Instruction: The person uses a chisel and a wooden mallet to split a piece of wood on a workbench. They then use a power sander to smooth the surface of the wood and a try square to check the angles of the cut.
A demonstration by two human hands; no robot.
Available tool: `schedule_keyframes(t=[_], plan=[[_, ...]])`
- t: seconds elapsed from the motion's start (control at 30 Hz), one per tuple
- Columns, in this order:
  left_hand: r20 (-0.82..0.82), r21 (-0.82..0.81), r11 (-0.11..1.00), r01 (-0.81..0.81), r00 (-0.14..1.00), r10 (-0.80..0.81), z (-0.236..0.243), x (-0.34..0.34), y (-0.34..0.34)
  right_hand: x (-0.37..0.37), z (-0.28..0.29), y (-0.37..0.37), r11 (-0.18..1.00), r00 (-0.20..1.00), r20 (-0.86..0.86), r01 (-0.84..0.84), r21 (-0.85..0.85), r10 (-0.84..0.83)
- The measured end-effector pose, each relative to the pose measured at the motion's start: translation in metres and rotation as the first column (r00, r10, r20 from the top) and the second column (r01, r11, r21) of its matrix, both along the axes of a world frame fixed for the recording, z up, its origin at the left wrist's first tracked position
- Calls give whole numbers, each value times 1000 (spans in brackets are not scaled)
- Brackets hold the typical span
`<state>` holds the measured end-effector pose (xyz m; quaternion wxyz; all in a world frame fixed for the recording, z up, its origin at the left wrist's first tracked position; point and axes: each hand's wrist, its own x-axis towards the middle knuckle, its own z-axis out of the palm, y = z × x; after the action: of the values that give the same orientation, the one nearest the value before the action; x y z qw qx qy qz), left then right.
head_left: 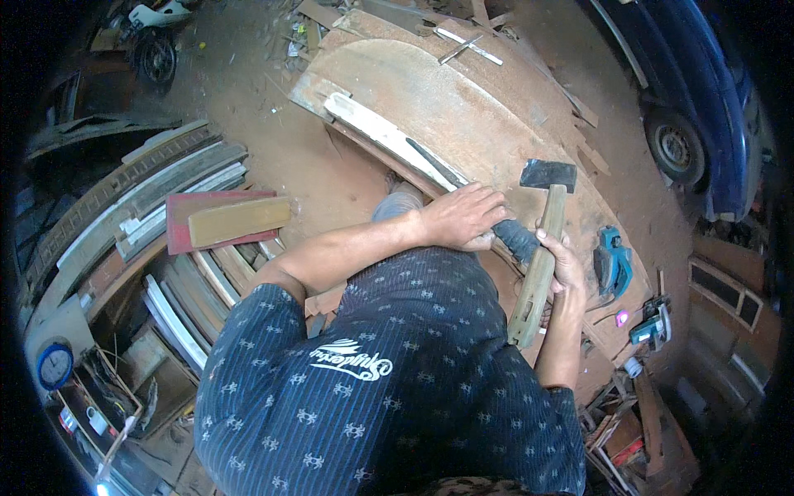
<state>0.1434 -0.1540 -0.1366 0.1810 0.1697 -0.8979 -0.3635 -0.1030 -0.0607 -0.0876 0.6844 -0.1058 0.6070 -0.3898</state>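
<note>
In my right hand (564,263) is a hammer (548,175) with a dark block head and a pale wooden handle, held upright with the head away from me. My left hand (470,217) curls over a long dark-bladed tool (435,163) with a black wrapped handle. The handle shows between my two hands, and the blade lies along a white-faced wooden strip (372,126). The exact kind of tool is unclear, since my fingers cover its middle. The strip lies along the near left edge of a dusty wooden workbench (463,107).
On the bench's right stands a teal power planer (612,262); another teal power tool (652,325) is nearby. A ruler-like white strip (469,46) lies at the far end. Stacked boards (141,207) fill the left. A blue vehicle (699,91) stands at right, wood scraps (620,422) below.
</note>
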Motion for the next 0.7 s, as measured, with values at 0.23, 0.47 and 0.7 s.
schedule_keyframes(t=[0.23,0.47,0.7], plan=[[10,157,988,15,1000,-17,-16,9,-46,22,-3,40,951,934,-214,305,57,-287],[24,242,970,0,1000,-6,-56,10,-68,80,24,88,852,635,-600,499,-160,-486],[8,259,965,33,999,-37,-82,26,-78,144,44,91,765,660,-435,633,-115,-612]])
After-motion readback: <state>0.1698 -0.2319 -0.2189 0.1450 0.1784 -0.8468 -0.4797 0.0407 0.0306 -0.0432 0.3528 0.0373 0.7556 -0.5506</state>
